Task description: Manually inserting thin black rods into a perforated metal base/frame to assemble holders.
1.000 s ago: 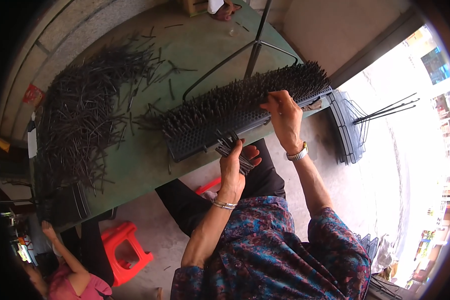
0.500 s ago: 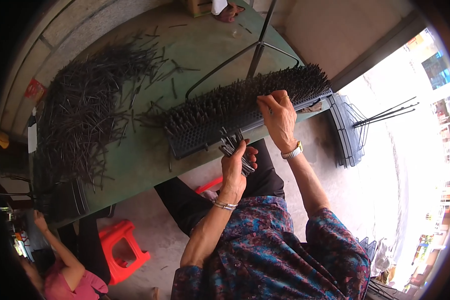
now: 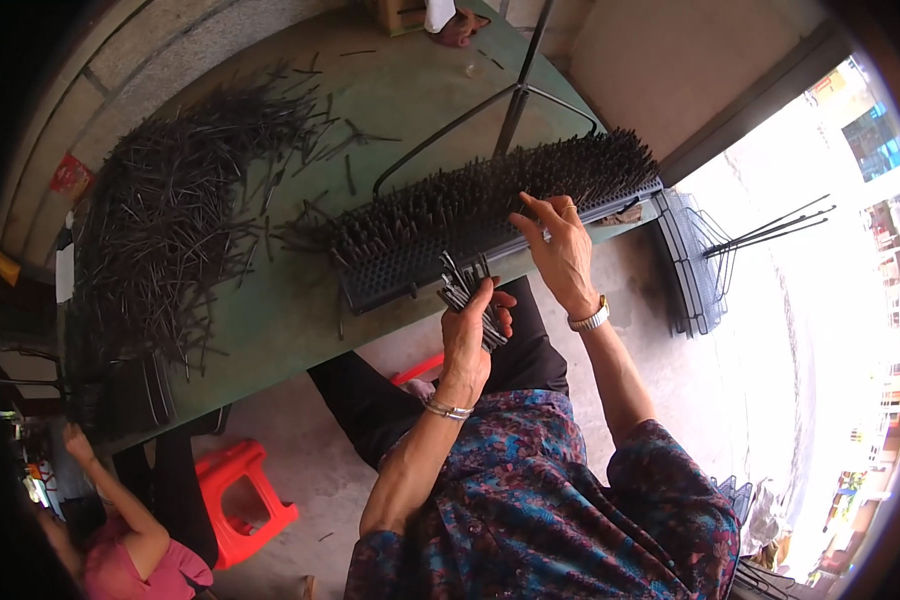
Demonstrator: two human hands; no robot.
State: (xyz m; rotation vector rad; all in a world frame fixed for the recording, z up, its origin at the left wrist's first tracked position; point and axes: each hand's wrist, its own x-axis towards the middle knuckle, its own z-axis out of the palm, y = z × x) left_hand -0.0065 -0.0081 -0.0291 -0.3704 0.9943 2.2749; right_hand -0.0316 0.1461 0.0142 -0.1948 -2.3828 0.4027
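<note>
A long dark perforated rack (image 3: 380,283) lies at the table's near edge, with several rows of thin dark sticks (image 3: 490,185) standing upright in its holes. Holes along its near side show bare, mostly toward the left. My left hand (image 3: 470,325), just below the rack's front edge, is closed round a bundle of the same dark sticks (image 3: 460,283), their ends poking up past the thumb. Over the right half of the rack's near side is my right hand (image 3: 562,250). Its thumb and forefinger are apart, and I see nothing between them.
A heap of loose sticks (image 3: 170,210) covers the left of the green table (image 3: 270,350). A metal-rod stand (image 3: 515,105) rises behind the rack. Mesh racks (image 3: 695,265) stand off the right edge. A co-worker's hand (image 3: 78,440) and a red stool (image 3: 245,505) are at lower left.
My right hand's thumb and forefinger have parted from a pinch, and the hand has drawn back slightly toward me. The left hand with its bundle stays nearly where it was.
</note>
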